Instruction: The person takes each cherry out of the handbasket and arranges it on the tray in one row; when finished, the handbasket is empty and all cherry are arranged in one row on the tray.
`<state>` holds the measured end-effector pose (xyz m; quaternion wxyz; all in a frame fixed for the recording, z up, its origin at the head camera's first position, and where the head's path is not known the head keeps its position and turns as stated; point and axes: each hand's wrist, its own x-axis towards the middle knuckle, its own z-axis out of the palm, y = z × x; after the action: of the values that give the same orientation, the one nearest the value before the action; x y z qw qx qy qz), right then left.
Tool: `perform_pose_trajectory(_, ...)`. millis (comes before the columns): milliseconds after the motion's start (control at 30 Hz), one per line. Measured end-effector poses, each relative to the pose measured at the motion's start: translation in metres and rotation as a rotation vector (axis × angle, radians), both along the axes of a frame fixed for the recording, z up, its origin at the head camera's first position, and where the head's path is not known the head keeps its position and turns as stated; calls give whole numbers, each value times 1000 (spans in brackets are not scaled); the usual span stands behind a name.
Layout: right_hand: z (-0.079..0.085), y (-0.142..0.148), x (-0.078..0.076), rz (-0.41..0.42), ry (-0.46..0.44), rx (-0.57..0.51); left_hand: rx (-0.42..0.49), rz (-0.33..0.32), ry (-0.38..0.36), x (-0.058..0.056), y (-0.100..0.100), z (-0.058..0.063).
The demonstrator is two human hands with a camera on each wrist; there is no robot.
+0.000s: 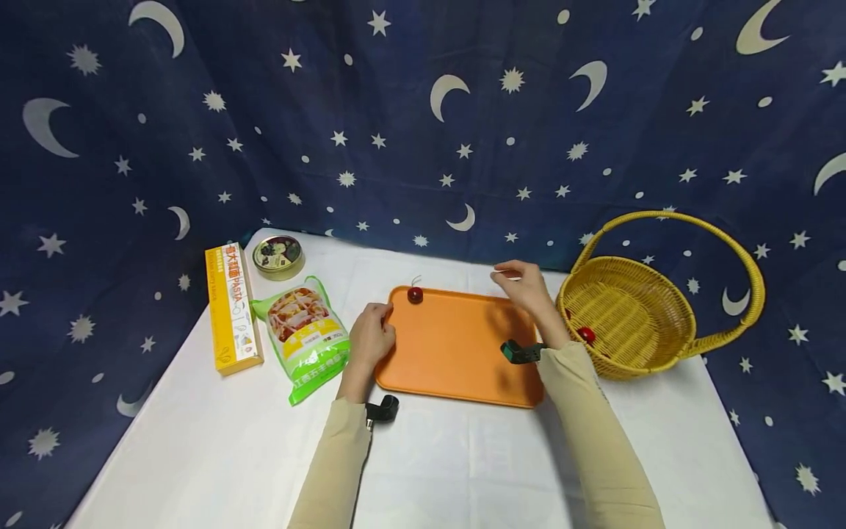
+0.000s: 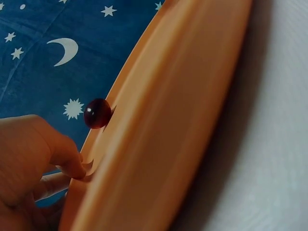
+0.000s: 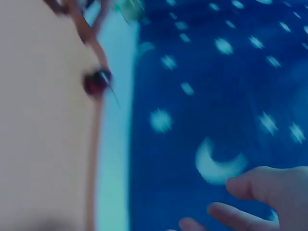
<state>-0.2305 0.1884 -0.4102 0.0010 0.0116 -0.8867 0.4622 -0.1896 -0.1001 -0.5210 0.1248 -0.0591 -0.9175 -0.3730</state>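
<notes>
At its left edge, my left hand (image 1: 371, 336) grips an orange tray (image 1: 449, 345), thumb over the rim and fingers on the outer side. One dark red cherry (image 1: 415, 294) with a thin stem sits in the tray's far left corner; the left wrist view shows the cherry (image 2: 97, 113) just beyond my thumb. My right hand (image 1: 531, 288) hovers near the tray's far right corner, fingers apart and holding nothing. In the blurred right wrist view, its thumb and fingers (image 3: 250, 185) reach in from the lower right, away from the cherry (image 3: 96, 82).
Right of the tray stands a yellow wicker basket (image 1: 628, 305) with a tall handle and a red cherry (image 1: 586, 335) inside. On the left are a yellow pasta box (image 1: 233, 308), a green food bag (image 1: 307, 342) and a round tin (image 1: 278, 257). A starry blue cloth (image 1: 396, 198) hangs behind.
</notes>
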Motion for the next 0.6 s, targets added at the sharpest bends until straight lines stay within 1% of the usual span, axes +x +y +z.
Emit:
perform_pose_trajectory(67,9,25,5,-10,-3,7,-6,5,0,0,-1,-1)
perform_pose_trajectory(167,18,61,11,-50,-42,-19,-4,9,-4,0,-2,-1)
perform_pose_trajectory(267,20,91,15,-105,-93,-41,-1,9,-12,0,-3,-1)
perform_pose_trajectory(367,16,116,14,-129,-160,-54,-2,7,-18,0,-3,0)
perform_pose_trajectory(467,9,136,10,-94,-256,-42,2,9,-16,1,-3,1)
perform_pose_trajectory(600,0,156,6,23,-402,-22,7,3,-17,1,-1,1)
